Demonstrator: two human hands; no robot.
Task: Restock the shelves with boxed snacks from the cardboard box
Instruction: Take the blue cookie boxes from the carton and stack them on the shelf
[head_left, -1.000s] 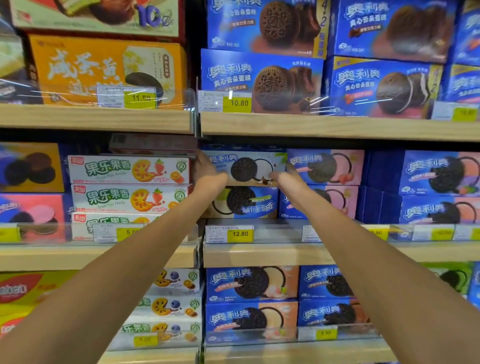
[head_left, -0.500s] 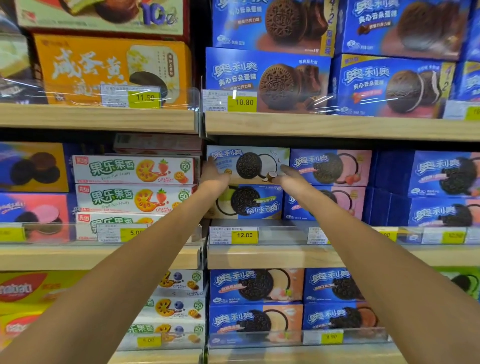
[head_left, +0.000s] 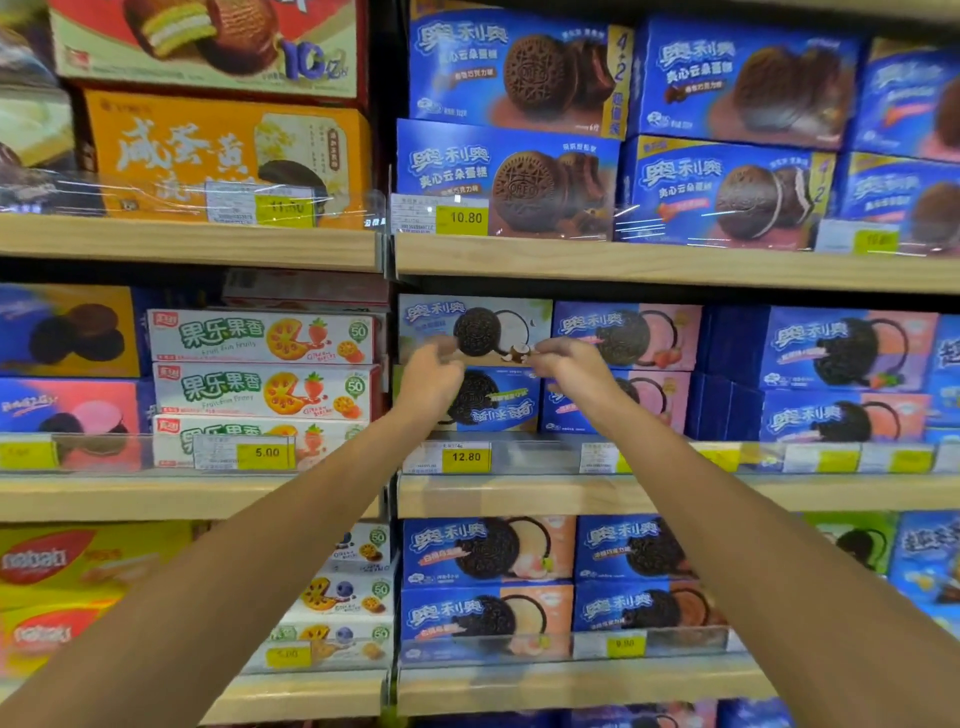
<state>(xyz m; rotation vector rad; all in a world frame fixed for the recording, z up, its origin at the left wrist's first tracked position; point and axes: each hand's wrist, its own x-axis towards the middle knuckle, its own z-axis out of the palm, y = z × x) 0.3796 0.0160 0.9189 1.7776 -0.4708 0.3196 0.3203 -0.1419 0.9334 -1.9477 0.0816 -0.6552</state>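
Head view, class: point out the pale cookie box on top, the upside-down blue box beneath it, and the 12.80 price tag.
pale cookie box (head_left: 470, 323): head view, printed cookie.
upside-down blue box (head_left: 496, 402): head view, front face.
12.80 price tag (head_left: 466, 457): head view, yellow part.

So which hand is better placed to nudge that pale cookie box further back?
Probably the left hand: it sits in front of the pale cookie box, near its lower left corner. The right hand is at the box's right edge, mostly over the pink box beside it.

a shop – wooden shelves (head_left: 675, 262) stacked with boxed biscuits (head_left: 506, 179), yellow price tags (head_left: 466, 457) along the edges.
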